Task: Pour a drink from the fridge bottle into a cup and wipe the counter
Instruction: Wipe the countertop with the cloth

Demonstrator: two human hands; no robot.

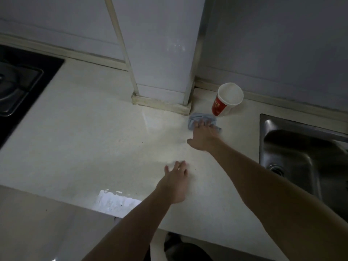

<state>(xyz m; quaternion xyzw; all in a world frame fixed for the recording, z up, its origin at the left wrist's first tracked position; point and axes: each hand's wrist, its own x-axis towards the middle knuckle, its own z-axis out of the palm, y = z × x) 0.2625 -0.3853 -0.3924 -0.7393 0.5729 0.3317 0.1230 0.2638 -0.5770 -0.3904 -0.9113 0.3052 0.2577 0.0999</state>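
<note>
Our right hand (203,137) lies flat on the blue cloth (199,117), fingers straight, pushing it along the counter (75,138) to wipe. The cloth sits just beside the cup (227,99), which stands at the back by the wall, out of the way, we think. Our left hand (177,179) rests flat on the counter and holds nothing, likely to steady us. We see no bottle.

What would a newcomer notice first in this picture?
The right hand presses a blue cloth on the pale counter, close to a red-and-white cup by the pillar. The left hand lies flat nearer the front edge. A steel sink is at the right, a dark stove at the left.
</note>
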